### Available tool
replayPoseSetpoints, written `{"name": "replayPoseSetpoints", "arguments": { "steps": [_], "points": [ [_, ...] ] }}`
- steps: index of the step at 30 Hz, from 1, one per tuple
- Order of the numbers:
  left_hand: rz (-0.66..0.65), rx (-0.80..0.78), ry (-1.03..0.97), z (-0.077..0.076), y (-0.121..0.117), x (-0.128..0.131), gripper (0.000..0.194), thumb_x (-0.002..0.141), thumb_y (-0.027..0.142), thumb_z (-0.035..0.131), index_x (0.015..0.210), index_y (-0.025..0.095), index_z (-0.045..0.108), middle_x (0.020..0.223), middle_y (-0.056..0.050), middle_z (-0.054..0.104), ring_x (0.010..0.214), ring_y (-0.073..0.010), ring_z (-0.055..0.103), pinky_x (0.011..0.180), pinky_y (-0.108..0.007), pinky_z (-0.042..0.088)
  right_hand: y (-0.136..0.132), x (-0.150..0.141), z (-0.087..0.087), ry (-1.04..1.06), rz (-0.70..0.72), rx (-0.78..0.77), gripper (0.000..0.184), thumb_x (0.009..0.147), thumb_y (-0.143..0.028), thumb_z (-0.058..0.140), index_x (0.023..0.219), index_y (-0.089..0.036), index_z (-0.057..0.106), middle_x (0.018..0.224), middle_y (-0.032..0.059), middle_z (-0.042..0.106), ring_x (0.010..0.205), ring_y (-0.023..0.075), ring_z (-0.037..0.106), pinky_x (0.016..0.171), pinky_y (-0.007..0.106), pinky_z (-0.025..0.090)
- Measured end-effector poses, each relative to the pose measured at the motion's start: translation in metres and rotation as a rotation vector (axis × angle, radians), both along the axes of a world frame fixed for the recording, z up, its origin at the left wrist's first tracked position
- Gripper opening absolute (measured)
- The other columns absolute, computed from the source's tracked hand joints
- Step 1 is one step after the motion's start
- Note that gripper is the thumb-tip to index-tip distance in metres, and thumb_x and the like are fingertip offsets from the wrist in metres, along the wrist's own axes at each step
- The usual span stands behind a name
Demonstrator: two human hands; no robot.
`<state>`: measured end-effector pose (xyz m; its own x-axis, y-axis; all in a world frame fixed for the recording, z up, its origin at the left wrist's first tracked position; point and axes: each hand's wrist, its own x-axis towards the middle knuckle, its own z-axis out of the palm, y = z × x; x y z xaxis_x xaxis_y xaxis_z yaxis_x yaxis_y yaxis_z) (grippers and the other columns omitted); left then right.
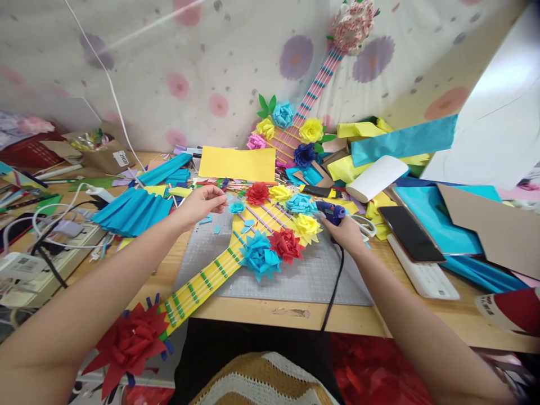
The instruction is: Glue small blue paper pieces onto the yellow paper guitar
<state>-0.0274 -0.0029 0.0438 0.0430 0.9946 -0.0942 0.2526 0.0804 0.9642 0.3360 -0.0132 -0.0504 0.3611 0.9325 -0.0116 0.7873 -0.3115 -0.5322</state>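
A yellow paper pipa-shaped instrument [211, 275] lies diagonally over the desk edge, its body on a grey cutting mat [320, 281]. Red, yellow and blue paper flowers ring its body, and a big red paper flower [129, 343] covers the near end of the neck. My right hand [346, 230] is wrapped round a dark blue hot glue gun [332, 212], held at the right side of the body. My left hand [205, 203] is closed, fingertips pinched, just left of a small blue paper flower [237, 207]. What the pinch holds, if anything, I cannot make out.
Behind, a pink flowered instrument [314, 93] leans on the wall. Blue crepe paper [133, 216] and a power strip [54, 264] lie left. On the right are a phone [411, 233], a white box-like device [377, 179], cardboard [498, 225] and a red-and-white cup [510, 310]. The glue gun's black cord [335, 287] hangs over the front edge.
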Motion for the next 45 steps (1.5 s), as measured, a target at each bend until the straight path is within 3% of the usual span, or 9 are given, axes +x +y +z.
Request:
{"name": "replayPoseSetpoints", "arguments": {
  "steps": [4, 8, 11, 14, 19, 25, 31, 39, 45],
  "points": [
    [-0.025, 0.015, 0.061, 0.000, 0.000, -0.001, 0.031, 0.060, 0.038, 0.077, 0.072, 0.017, 0.057, 0.059, 0.002, 0.061, 0.056, -0.0110, 0.057, 0.061, -0.027, 0.048, 0.000, 0.008, 0.026, 0.037, -0.005, 0.338, 0.070, 0.065, -0.057, 0.067, 0.119, -0.015, 0.051, 0.105, 0.0139, 0.065, 0.098, 0.0281, 0.059, 0.081, 0.040, 0.046],
    [-0.169, 0.068, 0.207, 0.002, 0.001, 0.003, 0.029, 0.064, 0.033, 0.072, 0.084, 0.018, 0.057, 0.060, 0.002, 0.061, 0.055, -0.0126, 0.056, 0.056, -0.025, 0.042, -0.001, -0.017, 0.069, 0.038, 0.078, 0.603, 0.058, 0.068, -0.050, 0.067, 0.114, -0.019, 0.051, 0.108, 0.0128, 0.064, 0.101, 0.0273, 0.058, 0.084, 0.043, 0.045],
    [-0.314, 0.197, 0.402, 0.004, 0.003, 0.010, 0.050, 0.065, 0.026, 0.072, 0.111, 0.020, 0.052, 0.066, 0.003, 0.065, 0.062, -0.0162, 0.060, 0.059, -0.025, 0.040, 0.001, -0.063, 0.096, 0.285, 0.396, 0.403, 0.043, 0.072, -0.042, 0.065, 0.106, -0.021, 0.052, 0.094, 0.0072, 0.068, 0.085, 0.0205, 0.063, 0.078, 0.037, 0.048],
    [-0.415, 0.273, 0.609, 0.011, 0.005, 0.020, 0.067, 0.067, 0.023, 0.071, 0.128, 0.021, 0.043, 0.074, 0.001, 0.069, 0.071, -0.0197, 0.064, 0.066, -0.025, 0.040, 0.006, -0.111, 0.106, 0.425, 0.685, 0.134, 0.034, 0.070, -0.034, 0.068, 0.096, -0.019, 0.053, 0.087, 0.0048, 0.067, 0.079, 0.0168, 0.063, 0.071, 0.031, 0.049],
    [-0.514, 0.306, 0.830, 0.022, 0.007, 0.029, 0.073, 0.069, 0.021, 0.071, 0.133, 0.021, 0.035, 0.080, -0.002, 0.072, 0.077, -0.0236, 0.066, 0.069, -0.026, 0.039, 0.018, -0.154, 0.104, 0.378, 0.857, -0.042, 0.031, 0.067, -0.015, 0.066, 0.093, -0.019, 0.049, 0.084, 0.0023, 0.068, 0.078, 0.0152, 0.064, 0.065, 0.025, 0.046],
    [-0.557, 0.331, 0.892, 0.023, 0.012, 0.030, 0.066, 0.066, 0.020, 0.071, 0.126, 0.021, 0.040, 0.075, -0.002, 0.069, 0.082, -0.0253, 0.066, 0.072, -0.027, 0.041, 0.022, -0.164, 0.101, 0.200, 0.906, 0.036, 0.029, 0.064, -0.008, 0.064, 0.079, -0.021, 0.043, 0.079, 0.0007, 0.069, 0.076, 0.0157, 0.065, 0.062, 0.024, 0.042],
    [-0.526, 0.332, 0.788, 0.022, 0.011, 0.032, 0.071, 0.062, 0.020, 0.074, 0.125, 0.022, 0.043, 0.077, -0.002, 0.068, 0.081, -0.0253, 0.066, 0.074, -0.029, 0.041, 0.021, -0.167, 0.095, 0.175, 0.865, 0.044, 0.026, 0.064, -0.009, 0.065, 0.075, -0.020, 0.045, 0.079, 0.0004, 0.066, 0.071, 0.0144, 0.061, 0.059, 0.023, 0.039],
    [-0.322, 0.180, 0.347, -0.002, 0.015, 0.026, 0.057, 0.065, 0.033, 0.071, 0.110, 0.021, 0.038, 0.077, -0.002, 0.069, 0.073, -0.0187, 0.066, 0.065, -0.027, 0.044, 0.029, -0.159, 0.078, 0.617, 0.576, 0.040, 0.025, 0.063, -0.013, 0.069, 0.070, -0.019, 0.045, 0.063, -0.0040, 0.058, 0.063, 0.0116, 0.058, 0.058, 0.023, 0.041],
    [-0.420, 0.191, 0.382, -0.003, 0.015, 0.029, 0.046, 0.070, 0.033, 0.065, 0.105, 0.021, 0.037, 0.073, 0.000, 0.069, 0.071, -0.0184, 0.065, 0.064, -0.027, 0.043, 0.025, -0.157, 0.076, 0.701, 0.563, 0.035, 0.024, 0.062, -0.013, 0.070, 0.070, -0.019, 0.047, 0.063, -0.0042, 0.059, 0.063, 0.0112, 0.058, 0.058, 0.022, 0.042]
  ]
}}
